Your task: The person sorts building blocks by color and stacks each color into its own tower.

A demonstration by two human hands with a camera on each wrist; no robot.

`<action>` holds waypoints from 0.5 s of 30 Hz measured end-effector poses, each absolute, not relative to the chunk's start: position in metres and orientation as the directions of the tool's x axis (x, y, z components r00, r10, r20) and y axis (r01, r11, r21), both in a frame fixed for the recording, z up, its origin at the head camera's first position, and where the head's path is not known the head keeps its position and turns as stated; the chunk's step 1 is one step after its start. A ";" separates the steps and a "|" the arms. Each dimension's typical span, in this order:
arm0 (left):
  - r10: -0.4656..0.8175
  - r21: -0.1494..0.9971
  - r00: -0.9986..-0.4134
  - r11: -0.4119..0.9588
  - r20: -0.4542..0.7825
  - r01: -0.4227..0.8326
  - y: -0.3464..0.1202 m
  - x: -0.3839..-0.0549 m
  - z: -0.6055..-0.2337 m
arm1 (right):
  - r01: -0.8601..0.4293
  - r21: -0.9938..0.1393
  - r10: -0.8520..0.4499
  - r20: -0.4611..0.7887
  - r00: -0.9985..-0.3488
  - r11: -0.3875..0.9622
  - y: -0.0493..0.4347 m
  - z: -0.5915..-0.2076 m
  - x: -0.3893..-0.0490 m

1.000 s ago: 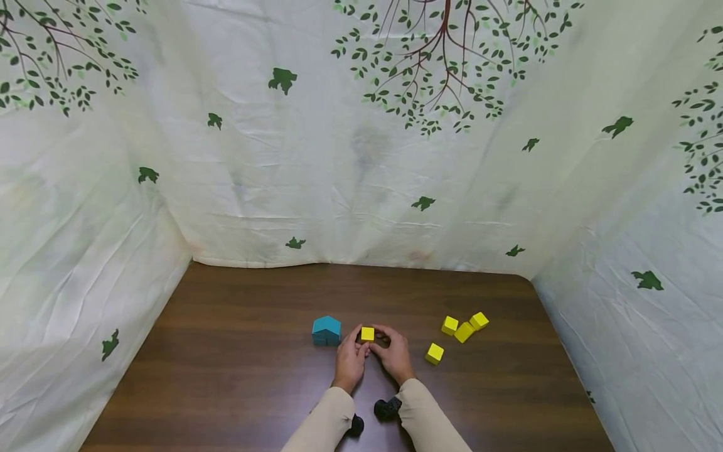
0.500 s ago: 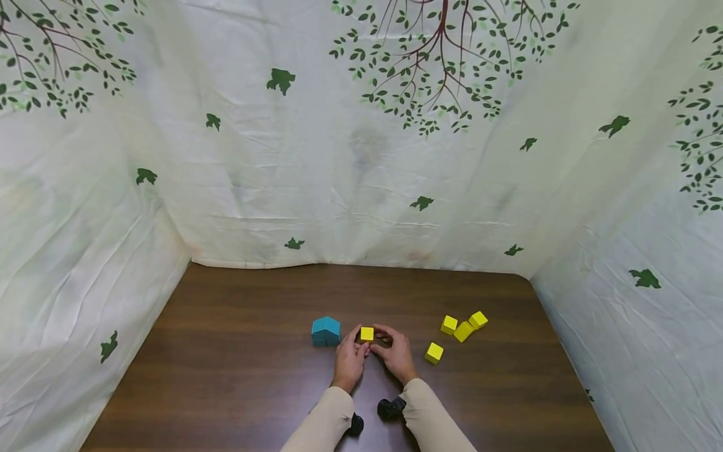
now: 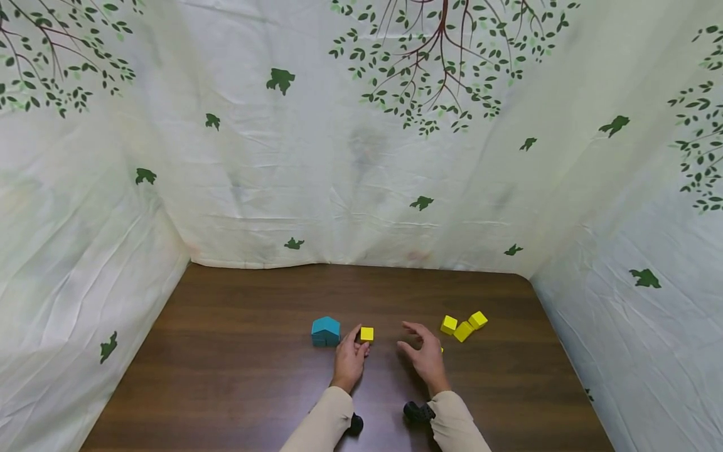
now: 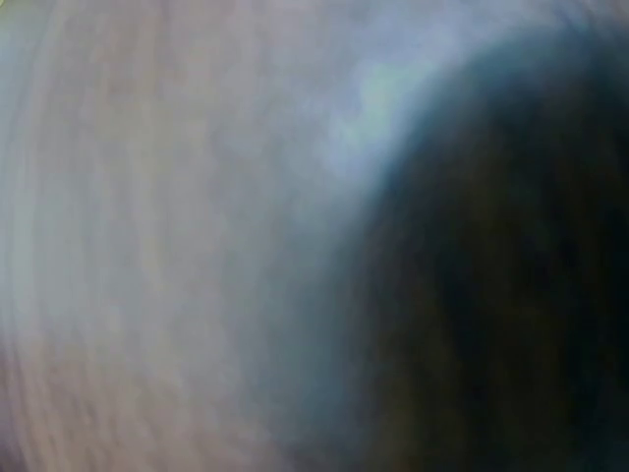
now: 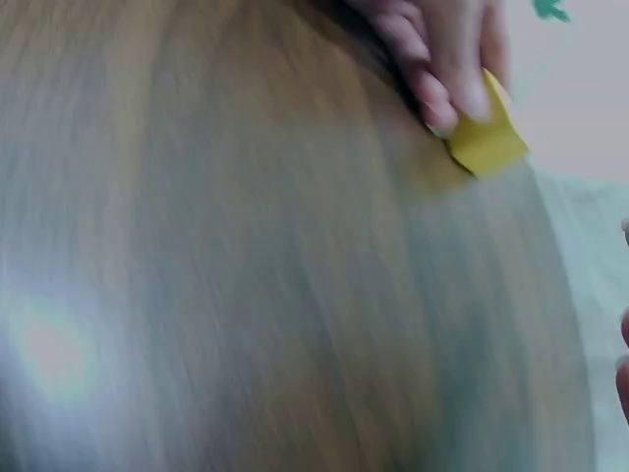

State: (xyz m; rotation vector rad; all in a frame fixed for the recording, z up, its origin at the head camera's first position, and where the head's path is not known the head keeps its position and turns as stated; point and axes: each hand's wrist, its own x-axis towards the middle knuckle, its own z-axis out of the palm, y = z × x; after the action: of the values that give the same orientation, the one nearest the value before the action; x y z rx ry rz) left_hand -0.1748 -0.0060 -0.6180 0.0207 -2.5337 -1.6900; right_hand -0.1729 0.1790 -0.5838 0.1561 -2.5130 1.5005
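Observation:
In the head view my left hand (image 3: pixel 349 360) holds a yellow cube (image 3: pixel 367 334) between its thumb and index finger. The right wrist view shows the left fingers (image 5: pixel 454 59) against that cube. Left of the hand stands a blue block shape (image 3: pixel 326 331) with a peaked outline and seams on its front. My right hand (image 3: pixel 427 360) is apart from the cube, fingers loosely curved with nothing between them. A second yellow cube is almost wholly hidden behind the right hand. The left wrist view is too blurred to show the hand's work.
Several yellow cubes lie on the brown wooden table (image 3: pixel 237 376); a cluster of them (image 3: pixel 464 331) sits right of the right hand. White cloth (image 3: pixel 361 188) printed with leaves and birds hangs round the table's back and sides.
My right hand has let go of the yellow cube and moved right, now covering most of a loose cube. The left hand and its cube have stayed in place.

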 end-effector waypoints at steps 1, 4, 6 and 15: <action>-0.066 0.923 -0.996 0.384 0.066 0.036 -0.006 -0.175 -0.618 | -0.195 -0.851 0.031 0.240 -0.970 0.488 0.185 -0.583 -0.171; -0.065 0.922 -0.996 0.386 0.067 0.036 -0.005 -0.175 -0.617 | -0.162 -0.841 0.091 0.242 -0.966 0.517 0.199 -0.584 -0.163; -0.064 0.923 -0.995 0.383 0.073 0.043 -0.005 -0.175 -0.617 | -0.132 -0.836 0.128 0.233 -0.964 0.532 0.208 -0.587 -0.158; -0.050 0.926 -0.996 0.373 0.078 0.053 -0.006 -0.176 -0.617 | -0.078 -0.841 0.196 0.213 -0.957 0.536 0.228 -0.603 -0.145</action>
State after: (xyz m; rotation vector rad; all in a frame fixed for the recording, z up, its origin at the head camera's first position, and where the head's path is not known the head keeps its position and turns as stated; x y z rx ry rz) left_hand -0.1756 -0.0058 -0.6174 -0.0027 -2.5253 -1.7085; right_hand -0.1453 0.2281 -0.6029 -0.0990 -2.4948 1.3859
